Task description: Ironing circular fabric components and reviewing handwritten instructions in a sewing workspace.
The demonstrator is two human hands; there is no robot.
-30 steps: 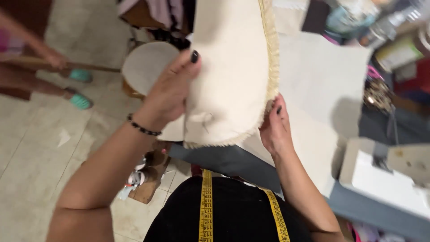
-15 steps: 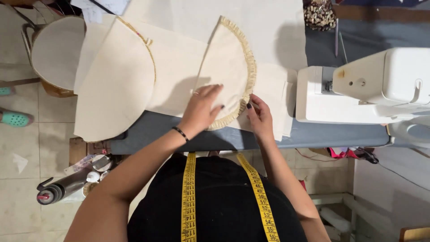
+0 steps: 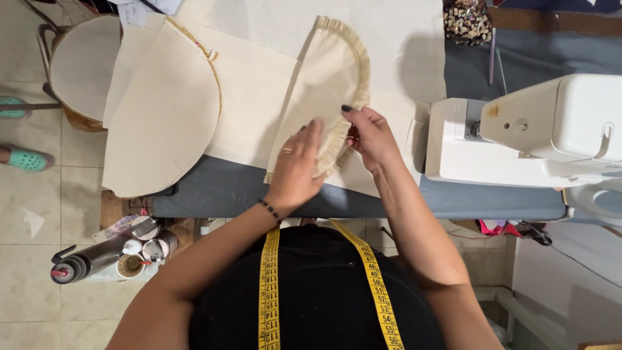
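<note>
- At the far left edge, a turquoise clog-style shoe (image 3: 26,159) rested on the pale tiled floor (image 3: 39,214), and a round cream-topped stool (image 3: 81,65) stood above it.
- Beside the stool, a large half-round piece of cream fabric (image 3: 162,110) lay on the grey padded surface (image 3: 214,194), its lower edge hanging over the surface's rim.
- Below that rim, a dark spray bottle (image 3: 84,262) and small spools sat on a low wooden stand.
- Near the middle, the left hand (image 3: 298,168) lay flat with fingers spread, pressing down on a folded cream fabric piece with a fringed curved edge (image 3: 324,84).
- Just right of it, the right hand (image 3: 370,136) had its grip pressed together, pinching the fringe at that piece's lower right edge.
- A yellow measuring tape (image 3: 269,291) hung over the person's black top.
- On the right, a white sewing machine (image 3: 538,129) stood on the surface.
</note>
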